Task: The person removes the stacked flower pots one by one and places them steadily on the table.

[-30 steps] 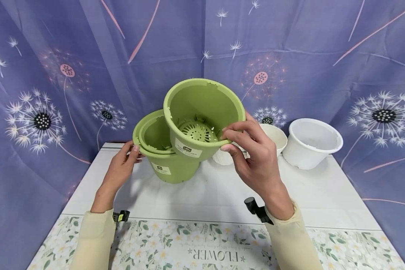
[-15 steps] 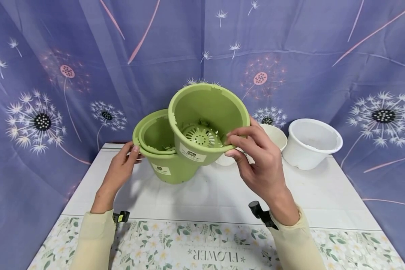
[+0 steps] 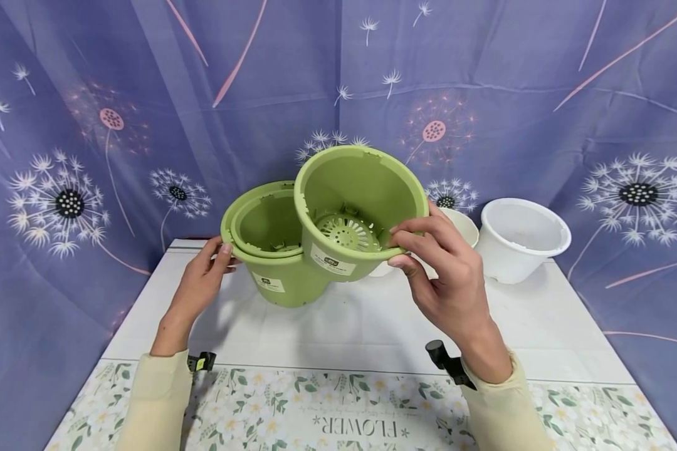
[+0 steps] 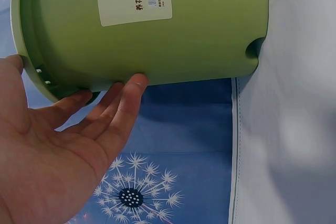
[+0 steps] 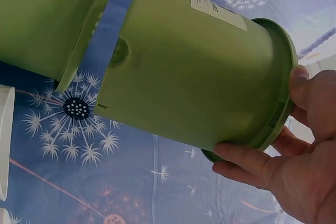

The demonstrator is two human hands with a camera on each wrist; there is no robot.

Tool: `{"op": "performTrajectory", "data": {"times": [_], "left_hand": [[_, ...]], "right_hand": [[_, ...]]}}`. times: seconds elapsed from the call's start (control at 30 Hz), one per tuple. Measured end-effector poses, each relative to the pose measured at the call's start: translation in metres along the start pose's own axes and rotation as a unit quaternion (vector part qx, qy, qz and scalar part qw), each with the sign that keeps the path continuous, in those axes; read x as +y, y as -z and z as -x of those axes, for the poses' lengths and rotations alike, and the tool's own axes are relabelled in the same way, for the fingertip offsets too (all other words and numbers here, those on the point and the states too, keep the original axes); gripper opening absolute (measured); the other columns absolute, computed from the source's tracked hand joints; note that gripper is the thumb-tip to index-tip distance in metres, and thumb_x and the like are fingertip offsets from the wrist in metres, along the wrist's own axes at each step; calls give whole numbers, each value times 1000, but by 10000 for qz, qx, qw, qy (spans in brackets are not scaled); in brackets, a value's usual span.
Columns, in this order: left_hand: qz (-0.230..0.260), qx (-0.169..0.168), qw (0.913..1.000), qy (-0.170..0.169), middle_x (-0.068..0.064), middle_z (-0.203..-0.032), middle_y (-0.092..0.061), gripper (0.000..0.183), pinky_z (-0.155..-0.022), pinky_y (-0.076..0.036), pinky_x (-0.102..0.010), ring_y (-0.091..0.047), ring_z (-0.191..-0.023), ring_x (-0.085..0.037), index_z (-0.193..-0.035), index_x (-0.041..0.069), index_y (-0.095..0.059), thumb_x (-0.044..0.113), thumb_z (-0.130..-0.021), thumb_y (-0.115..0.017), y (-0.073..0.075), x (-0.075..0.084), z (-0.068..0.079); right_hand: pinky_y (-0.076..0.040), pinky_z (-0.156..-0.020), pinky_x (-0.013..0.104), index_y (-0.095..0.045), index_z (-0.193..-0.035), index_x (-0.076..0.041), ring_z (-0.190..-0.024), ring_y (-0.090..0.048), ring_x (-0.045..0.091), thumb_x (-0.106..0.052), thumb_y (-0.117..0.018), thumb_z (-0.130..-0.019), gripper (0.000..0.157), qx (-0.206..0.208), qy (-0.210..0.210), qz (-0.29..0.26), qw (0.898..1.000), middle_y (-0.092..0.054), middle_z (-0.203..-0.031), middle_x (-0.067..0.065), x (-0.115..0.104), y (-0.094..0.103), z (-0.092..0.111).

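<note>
My right hand [image 3: 448, 266] grips the rim of a green plastic flower pot [image 3: 367, 178], thumb outside and fingers over the edge. That pot is tilted in the air, its slotted base showing inside. To its left, a larger green flower pot [image 3: 301, 285] stands on the table with a smaller green pot [image 3: 259, 225] nested in it. My left hand [image 3: 203, 272] holds the larger pot at its left rim; in the left wrist view its fingers [image 4: 123, 106] lie against the outer wall. The right wrist view shows a gap between the lifted pot [image 5: 189, 77] and the stack [image 5: 42, 19].
A white pot [image 3: 521, 250] stands at the back right. Beside it a cream-white container [image 3: 462, 227] is partly hidden by my right hand. A floral strip with printed lettering [image 3: 363, 427] runs along the table's front. A purple curtain [image 3: 293, 69] hangs behind and at both sides.
The lifted green pot has moved right and slightly down with my right hand, uncovering more of the nested pot. My left hand has stayed on the larger pot's rim.
</note>
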State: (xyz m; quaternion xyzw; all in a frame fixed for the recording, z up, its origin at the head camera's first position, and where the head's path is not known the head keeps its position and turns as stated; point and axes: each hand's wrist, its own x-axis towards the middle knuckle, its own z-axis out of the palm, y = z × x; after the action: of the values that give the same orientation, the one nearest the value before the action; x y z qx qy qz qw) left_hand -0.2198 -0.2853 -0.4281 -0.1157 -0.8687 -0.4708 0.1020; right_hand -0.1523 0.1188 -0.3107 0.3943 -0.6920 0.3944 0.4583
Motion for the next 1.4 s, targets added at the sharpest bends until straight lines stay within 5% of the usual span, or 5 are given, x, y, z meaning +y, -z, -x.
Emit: {"op": "performTrajectory", "data": {"times": [0.23,0.57,1.07,1.4], "left_hand": [[-44,-15,10000,4,-21,-145,-60,55,-98,-58,-48,-68,-121,-38,-162,11,-41,43,-117,-36,0,0,0],[-46,-18,10000,-6,-21,-145,-59,55,-98,-57,-52,-67,-121,-39,-163,12,-41,43,-117,-36,0,1,1],[-65,-42,10000,24,-21,-144,-59,55,-99,-58,-48,-67,-121,-40,-163,13,-41,43,-117,-36,0,3,1],[0,-27,10000,24,-21,-142,-60,54,-100,-58,-49,-67,-120,-41,-163,13,-41,41,-117,-36,-1,4,1]], "right_hand": [[-39,-120,61,-78,-95,6,-110,-68,50,-34,-67,-104,42,-113,-114,107,9998,-71,-101,22,0,7,6],[-38,-122,58,-78,-98,4,-116,-69,31,-35,-67,-104,41,-253,-340,59,9991,-71,-103,20,2,19,14],[-42,-118,60,-78,-97,7,-129,-60,53,-34,-67,-105,43,-333,-358,-13,9988,-71,-102,22,3,34,21],[-38,-120,62,-78,-98,3,-117,-68,31,-33,-68,-104,38,-558,-369,-21,9978,-71,-102,19,9,43,31]]}}
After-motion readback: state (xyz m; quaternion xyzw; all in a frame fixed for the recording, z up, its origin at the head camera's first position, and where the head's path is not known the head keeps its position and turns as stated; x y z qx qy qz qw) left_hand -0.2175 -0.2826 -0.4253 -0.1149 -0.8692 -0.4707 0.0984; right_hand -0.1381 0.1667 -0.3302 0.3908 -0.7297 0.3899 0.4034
